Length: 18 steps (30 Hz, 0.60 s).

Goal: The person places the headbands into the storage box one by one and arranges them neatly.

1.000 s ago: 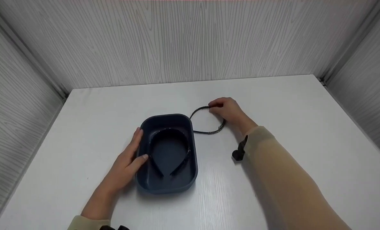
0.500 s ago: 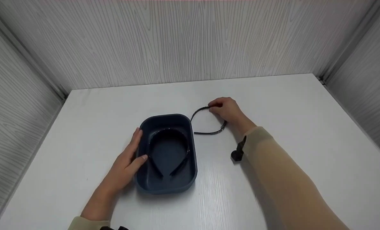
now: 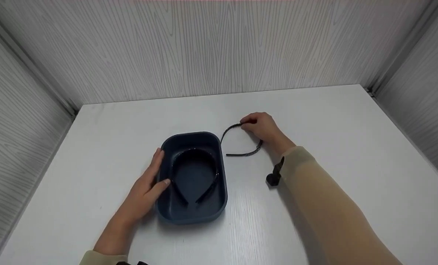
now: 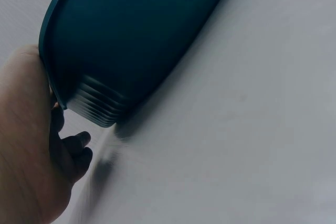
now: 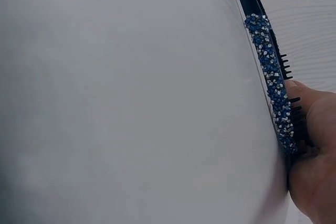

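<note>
A dark blue plastic tub [image 3: 223, 184], rounded at the corners, stands on the white table. My left hand [image 3: 143, 191] holds its left side, thumb over the rim and fingers along the outer wall. Inside the tub lies a dark headband [image 3: 208, 190], its two ends pointing toward me. To the right of the tub, my right hand [image 3: 265, 127] pinches a second headband [image 3: 244, 155] by its curve. In the right wrist view, this headband [image 5: 270, 72] shows blue and white beads outside and small comb teeth inside. One of its ends reaches the tub's right rim in the head view.
White wood-grain panels wall the table [image 3: 336, 121] in at the back [image 3: 219, 48] and both sides. Black camera mounts sit at both wrists, the right one [image 3: 273, 179] close over the table.
The headband in my right hand has turned slightly, its near end shifting right, away from the tub's rim. My left hand and the tub stay in place.
</note>
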{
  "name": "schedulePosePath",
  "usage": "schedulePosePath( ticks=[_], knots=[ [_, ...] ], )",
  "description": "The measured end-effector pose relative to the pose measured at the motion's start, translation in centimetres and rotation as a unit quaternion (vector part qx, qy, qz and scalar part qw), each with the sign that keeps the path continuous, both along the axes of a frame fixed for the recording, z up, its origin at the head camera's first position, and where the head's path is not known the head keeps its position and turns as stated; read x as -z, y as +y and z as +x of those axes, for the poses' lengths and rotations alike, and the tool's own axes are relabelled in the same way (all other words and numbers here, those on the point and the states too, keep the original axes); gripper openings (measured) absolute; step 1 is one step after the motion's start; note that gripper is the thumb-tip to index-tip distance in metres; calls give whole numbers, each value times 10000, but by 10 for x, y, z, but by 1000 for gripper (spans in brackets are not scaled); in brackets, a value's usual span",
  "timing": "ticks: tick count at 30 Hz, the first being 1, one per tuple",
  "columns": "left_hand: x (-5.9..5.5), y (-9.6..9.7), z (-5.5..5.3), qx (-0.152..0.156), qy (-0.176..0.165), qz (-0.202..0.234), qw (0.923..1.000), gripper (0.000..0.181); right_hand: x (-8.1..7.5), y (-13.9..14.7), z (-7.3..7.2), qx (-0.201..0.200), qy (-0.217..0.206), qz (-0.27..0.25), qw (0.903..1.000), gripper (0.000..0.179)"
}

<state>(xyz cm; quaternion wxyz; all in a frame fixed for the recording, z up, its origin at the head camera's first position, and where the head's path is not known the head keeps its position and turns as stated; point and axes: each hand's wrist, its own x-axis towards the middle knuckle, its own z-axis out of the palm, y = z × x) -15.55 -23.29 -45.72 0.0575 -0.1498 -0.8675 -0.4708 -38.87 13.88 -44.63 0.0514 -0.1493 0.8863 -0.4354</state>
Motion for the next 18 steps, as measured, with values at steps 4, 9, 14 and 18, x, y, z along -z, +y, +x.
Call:
schedulePosePath(
  ticks=[4, 9, 14, 18],
  knots=[
    [0, 1, 0, -13, -43, -39, 10000, 75, 2, 2, 0, 23, 16, 116, 9999, 20],
    [0, 1, 1, -18, -40, -51, 10000, 74, 2, 4, 1, 55, -18, 14, 10000, 20],
    [0, 0, 0, -10, -12, -35, 10000, 74, 2, 5, 0, 80, -41, -200, 9998, 19],
    [1, 0, 0, -20, -26, 3, 10000, 74, 3, 5, -2, 83, -59, -240, 9997, 19]
  ],
)
